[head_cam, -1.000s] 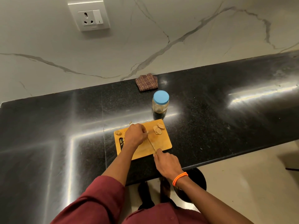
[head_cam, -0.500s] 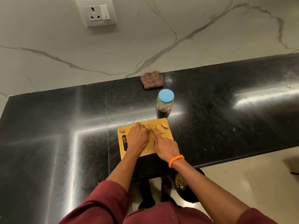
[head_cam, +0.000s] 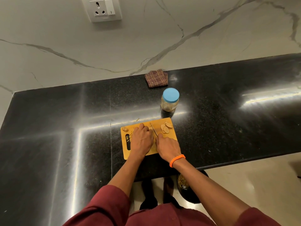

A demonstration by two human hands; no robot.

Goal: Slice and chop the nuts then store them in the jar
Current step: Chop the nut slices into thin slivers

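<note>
Knife (head_cam: 153,129) blade ran away from right hand (head_cam: 168,146), which gripped it. Left hand (head_cam: 142,141) curled just left, pinning nut; nut hidden.

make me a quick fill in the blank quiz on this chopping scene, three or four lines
1. The clear glass jar behind the board wears a round lid coloured ____.
2. The right hand grips a thin metal ____, its blade angled over the board.
3. The pale nut slices lie on a rectangular cutting board made of ____.
4. The left hand presses down on the board, and the folded checked cloth lies against the ____ wall.

Missing words: blue; knife; wood; marble
</note>
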